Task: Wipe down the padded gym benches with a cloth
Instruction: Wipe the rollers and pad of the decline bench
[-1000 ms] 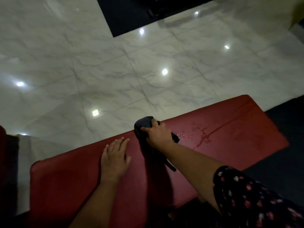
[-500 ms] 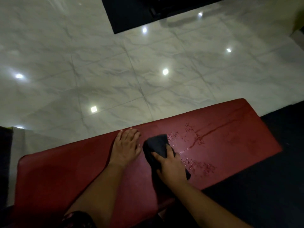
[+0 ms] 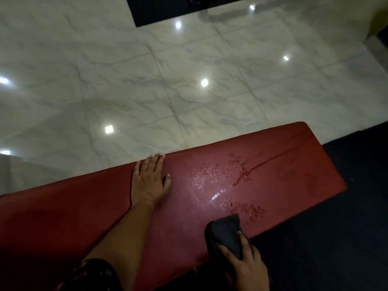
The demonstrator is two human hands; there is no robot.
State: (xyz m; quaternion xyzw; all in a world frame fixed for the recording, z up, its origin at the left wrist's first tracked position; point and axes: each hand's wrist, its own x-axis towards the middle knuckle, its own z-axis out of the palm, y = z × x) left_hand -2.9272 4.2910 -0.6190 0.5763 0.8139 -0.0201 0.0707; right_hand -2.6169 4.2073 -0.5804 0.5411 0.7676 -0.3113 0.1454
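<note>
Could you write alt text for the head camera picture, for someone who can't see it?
A right hand grips a dark cloth at the near edge of a red padded bench, next to scattered wet droplets. The left hand rests flat near the far edge; glossy pale floor tiles lie beyond.

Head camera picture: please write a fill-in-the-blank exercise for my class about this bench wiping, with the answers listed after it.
1. The padded bench is ____ in colour.
2. The left hand rests flat on the bench and holds ____.
3. The right hand grips a dark cloth at the bench's ____ edge.
4. Droplets glisten on the bench to the ____ of the left hand.
Missing words: red; nothing; near; right.
</note>
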